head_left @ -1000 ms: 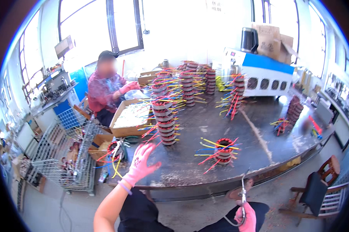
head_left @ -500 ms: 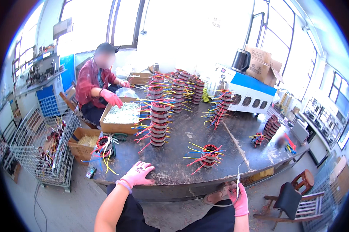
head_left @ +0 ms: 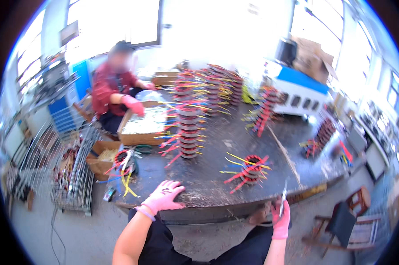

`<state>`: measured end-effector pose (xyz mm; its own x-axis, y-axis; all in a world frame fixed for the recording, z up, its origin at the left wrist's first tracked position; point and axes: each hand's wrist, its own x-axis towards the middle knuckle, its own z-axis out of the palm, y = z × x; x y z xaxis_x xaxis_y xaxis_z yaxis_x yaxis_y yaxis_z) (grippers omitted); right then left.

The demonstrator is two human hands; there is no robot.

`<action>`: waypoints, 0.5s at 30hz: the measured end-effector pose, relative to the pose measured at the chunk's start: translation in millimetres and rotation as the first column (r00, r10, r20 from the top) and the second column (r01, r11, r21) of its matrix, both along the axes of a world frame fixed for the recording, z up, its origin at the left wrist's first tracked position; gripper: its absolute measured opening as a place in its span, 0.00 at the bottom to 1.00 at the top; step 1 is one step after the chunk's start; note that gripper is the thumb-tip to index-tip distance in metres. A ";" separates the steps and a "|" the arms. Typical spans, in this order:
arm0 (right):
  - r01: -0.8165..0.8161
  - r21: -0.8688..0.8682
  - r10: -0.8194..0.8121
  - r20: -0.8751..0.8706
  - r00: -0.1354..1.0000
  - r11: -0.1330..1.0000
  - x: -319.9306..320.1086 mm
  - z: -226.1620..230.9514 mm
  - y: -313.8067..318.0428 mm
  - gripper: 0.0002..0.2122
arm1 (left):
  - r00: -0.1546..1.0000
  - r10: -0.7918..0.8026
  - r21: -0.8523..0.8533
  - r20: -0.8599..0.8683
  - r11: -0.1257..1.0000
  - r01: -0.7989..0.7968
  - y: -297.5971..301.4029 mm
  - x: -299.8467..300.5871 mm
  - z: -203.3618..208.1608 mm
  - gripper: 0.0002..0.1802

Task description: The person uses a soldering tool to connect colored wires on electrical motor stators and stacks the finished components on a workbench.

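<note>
My left hand [head_left: 165, 197], in a pink glove, lies with fingers spread on the front edge of the dark worktable [head_left: 217, 187]. It holds nothing. My right hand [head_left: 281, 219], also pink-gloved, is closed round a slim silver hand tool [head_left: 283, 199] with a thin tip pointing up, at the table's front edge. Blur hides the tool's finer details. Between my hands, farther in, sits a single motor stator [head_left: 252, 171] with red, yellow and blue leads, touched by neither hand. A tall stack of stators [head_left: 189, 134] stands behind, and another wired stator [head_left: 122, 158] lies at the left.
More stator stacks [head_left: 215, 90] stand at the back, with a leaning stack [head_left: 266, 108] farther right. A co-worker [head_left: 113, 88] sits beyond a cardboard box [head_left: 142, 139] at the left. A white-and-blue machine [head_left: 296, 90] occupies the back right. A wire cage [head_left: 71, 176] stands left; a chair [head_left: 341, 221], right.
The whole view has shifted, so the table and its contents appear farther right, and the picture is more blurred. Both hands keep nearly the same poses; my right hand still grips the tool.
</note>
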<state>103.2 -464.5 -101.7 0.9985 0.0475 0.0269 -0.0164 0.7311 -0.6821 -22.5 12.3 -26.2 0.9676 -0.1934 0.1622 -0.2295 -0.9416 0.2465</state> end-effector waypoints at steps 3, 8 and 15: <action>0.043 -0.051 -0.049 -0.132 0.990 0.998 9.0 -16.4 2.3 0.12 | 0.998 -0.016 -0.061 -0.069 0.998 0.012 -7.7 0.5 6.5 0.40; -0.031 -0.091 0.010 -0.223 0.975 0.995 1.4 -10.6 10.8 0.15 | 0.999 0.013 0.002 -0.049 1.000 -0.013 -8.3 -0.9 8.6 0.41; 0.029 -0.153 -0.075 -0.303 0.950 0.988 -5.7 1.8 10.6 0.16 | 0.996 0.044 -0.016 -0.080 0.999 -0.046 -14.7 2.3 8.5 0.43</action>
<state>97.4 -453.9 -100.0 0.9584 -0.0243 -0.2843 -0.2060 0.6302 -0.7486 -20.2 -2.4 -17.7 0.9853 -0.1471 0.0872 -0.1659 -0.9458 0.2792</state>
